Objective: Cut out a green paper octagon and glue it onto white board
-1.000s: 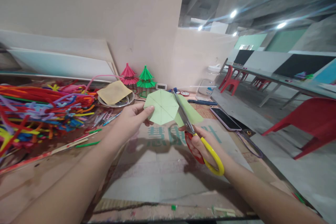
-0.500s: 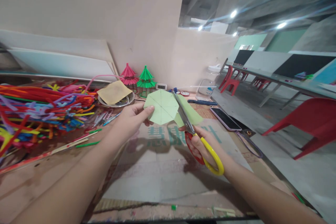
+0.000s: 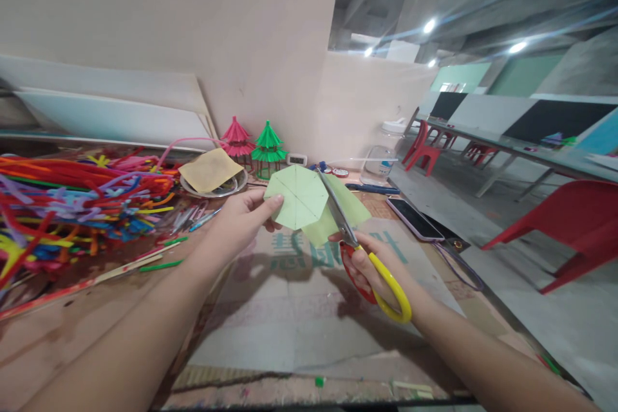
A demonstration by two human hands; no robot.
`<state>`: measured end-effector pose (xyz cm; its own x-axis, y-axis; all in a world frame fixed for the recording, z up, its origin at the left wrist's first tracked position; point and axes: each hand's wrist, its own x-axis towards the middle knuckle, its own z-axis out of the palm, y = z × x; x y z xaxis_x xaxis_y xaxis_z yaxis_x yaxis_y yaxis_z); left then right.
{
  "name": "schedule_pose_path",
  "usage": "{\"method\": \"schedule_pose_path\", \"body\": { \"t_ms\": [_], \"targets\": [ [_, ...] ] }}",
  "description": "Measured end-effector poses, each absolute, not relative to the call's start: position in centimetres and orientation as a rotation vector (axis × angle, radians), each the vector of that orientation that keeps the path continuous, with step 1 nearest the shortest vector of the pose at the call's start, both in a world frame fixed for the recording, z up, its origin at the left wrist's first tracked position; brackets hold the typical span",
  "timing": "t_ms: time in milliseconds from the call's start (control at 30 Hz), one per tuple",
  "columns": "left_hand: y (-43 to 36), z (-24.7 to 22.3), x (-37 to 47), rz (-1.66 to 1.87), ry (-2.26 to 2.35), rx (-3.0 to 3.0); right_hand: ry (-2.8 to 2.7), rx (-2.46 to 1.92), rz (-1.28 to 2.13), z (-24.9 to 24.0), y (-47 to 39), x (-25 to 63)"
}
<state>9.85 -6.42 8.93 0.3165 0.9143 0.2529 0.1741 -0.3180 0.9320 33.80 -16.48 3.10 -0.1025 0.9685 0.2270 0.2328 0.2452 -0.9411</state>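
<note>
Between the thumb and fingers of my left hand point(image 3: 253, 212) is a pale green paper octagon point(image 3: 296, 196), with pencil lines crossing its face. My right hand point(image 3: 374, 261) grips a pair of scissors point(image 3: 345, 230) with one yellow and one red handle loop. Their blades look closed and lie along the octagon's right edge, pointing up and away from me. A green paper offcut point(image 3: 355, 204) hangs behind and below the blades; whether it is still joined to the octagon I cannot tell. The fingers of my left hand under the paper are partly hidden.
A heap of coloured pipe cleaners point(image 3: 87, 206) covers the left side. Behind the paper stand a pink pagoda point(image 3: 235, 138) and a green pagoda point(image 3: 268, 145). A clear bottle point(image 3: 381, 153) and a phone point(image 3: 414, 219) are at the right. A red chair point(image 3: 570, 225) stands beyond the table's edge.
The green offcut has shifted left and down, showing more below the octagon. Both hands and the scissors have stayed almost where they were.
</note>
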Motion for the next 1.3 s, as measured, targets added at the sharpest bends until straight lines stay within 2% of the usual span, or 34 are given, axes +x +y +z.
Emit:
{"method": "schedule_pose_path", "body": {
  "t_ms": [167,367,700,967,1300],
  "targets": [
    [-6.4,8.8,9.8,1.090,0.977,1.699,-1.543,-1.168,0.950,2.9,-16.4,33.9],
    [-6.3,9.0,9.8,1.104,0.997,1.699,-1.480,-1.173,1.141,2.8,-16.5,33.7],
    [-6.2,8.6,9.7,1.125,1.066,1.791,-1.620,-1.187,0.897,2.8,-16.4,34.3],
    [-5.9,8.1,9.6,1.285,1.071,1.695,-1.677,-1.111,0.961,2.4,-17.0,34.0],
    [-7.5,8.3,9.6,1.550,1.145,2.009,-1.621,-1.044,1.042,2.7,-17.2,32.8]
  ]
}}
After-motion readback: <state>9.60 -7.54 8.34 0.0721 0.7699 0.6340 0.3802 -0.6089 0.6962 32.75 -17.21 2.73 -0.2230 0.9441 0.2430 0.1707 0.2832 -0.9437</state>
